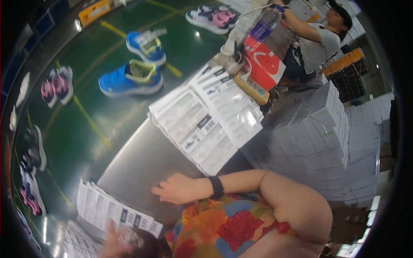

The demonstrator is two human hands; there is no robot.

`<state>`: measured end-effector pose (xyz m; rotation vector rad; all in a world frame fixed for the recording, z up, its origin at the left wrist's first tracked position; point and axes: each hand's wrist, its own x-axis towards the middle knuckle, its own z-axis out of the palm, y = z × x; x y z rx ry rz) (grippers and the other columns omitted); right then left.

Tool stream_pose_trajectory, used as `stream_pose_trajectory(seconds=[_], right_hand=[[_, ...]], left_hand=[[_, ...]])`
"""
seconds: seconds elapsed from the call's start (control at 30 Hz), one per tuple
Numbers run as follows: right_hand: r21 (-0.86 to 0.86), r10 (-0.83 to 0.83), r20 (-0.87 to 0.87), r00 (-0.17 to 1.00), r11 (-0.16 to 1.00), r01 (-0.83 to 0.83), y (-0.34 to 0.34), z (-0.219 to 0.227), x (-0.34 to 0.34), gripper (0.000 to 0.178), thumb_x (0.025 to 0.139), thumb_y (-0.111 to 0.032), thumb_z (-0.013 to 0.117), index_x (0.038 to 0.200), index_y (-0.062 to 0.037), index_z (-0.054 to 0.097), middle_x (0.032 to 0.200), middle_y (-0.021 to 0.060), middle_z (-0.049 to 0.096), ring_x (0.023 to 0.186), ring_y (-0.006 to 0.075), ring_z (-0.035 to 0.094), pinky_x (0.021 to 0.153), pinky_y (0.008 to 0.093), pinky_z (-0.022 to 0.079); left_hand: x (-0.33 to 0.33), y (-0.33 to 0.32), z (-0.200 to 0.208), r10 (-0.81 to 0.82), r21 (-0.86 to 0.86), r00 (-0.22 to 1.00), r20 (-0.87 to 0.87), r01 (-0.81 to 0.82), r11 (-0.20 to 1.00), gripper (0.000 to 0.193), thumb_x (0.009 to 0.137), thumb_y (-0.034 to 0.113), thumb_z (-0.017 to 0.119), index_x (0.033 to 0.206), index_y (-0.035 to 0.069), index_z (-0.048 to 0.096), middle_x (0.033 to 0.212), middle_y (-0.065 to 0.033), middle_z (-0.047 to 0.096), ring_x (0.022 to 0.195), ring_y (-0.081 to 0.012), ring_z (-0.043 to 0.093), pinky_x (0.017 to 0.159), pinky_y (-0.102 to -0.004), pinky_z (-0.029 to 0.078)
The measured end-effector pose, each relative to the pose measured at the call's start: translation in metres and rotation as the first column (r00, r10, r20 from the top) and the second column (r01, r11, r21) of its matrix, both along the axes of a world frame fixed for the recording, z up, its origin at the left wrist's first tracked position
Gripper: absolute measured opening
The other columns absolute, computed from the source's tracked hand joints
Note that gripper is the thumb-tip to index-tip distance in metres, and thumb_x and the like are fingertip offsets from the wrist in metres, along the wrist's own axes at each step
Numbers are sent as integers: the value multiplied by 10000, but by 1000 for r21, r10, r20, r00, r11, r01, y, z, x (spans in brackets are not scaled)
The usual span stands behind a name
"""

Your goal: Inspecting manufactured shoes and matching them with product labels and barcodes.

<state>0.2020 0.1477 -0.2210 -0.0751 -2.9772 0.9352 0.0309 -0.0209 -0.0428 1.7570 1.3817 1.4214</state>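
Observation:
My right hand (178, 189), with a black band at the wrist, rests over the bare grey metal tabletop (140, 159). Its fingers are apart and nothing shows in them. At the lower edge, my left hand (114, 244) is blurred beside a stack of white printed label sheets (105, 206); its grip cannot be made out. A dark rounded shape (144, 244) next to it is unclear. More label sheets (206, 118) lie overlapping beyond my right hand, printed with barcodes and small shoe pictures. Another pile of sheets (77, 243) sits at the lower left.
Blue shoes (131, 79) and several pink, white and dark shoes (58, 86) stand on a green conveyor belt (90, 124). A power strip (252, 89), red box (264, 62) and bottle (266, 26) are beyond the sheets. White boxes (307, 137) are stacked right, near another person (320, 45).

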Motion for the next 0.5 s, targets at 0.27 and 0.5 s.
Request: stream_pose_trajectory(seconds=[0.27,0.5], right_hand=[[-62,-32,58,998,997,36,17,15,4,257,892,-286,617,1034,-81,554,762,89,592,659,277,643,546,380,506],[-162,-45,69,997,985,56,16,19,5,256,859,-234,670,1060,-101,583,789,41,603,684,240,640,549,341,502]], left_hand=[[-140,79,-118,264,-113,536,-802,-570,814,910,710,145,788,1469,66,293,1504,-256,263,1407,-409,267,1149,-451,247],[-277,140,-202,419,352,-52,-906,-643,681,766,836,447,708,1409,47,397,1436,-268,390,1289,-410,431,1049,-467,371]])
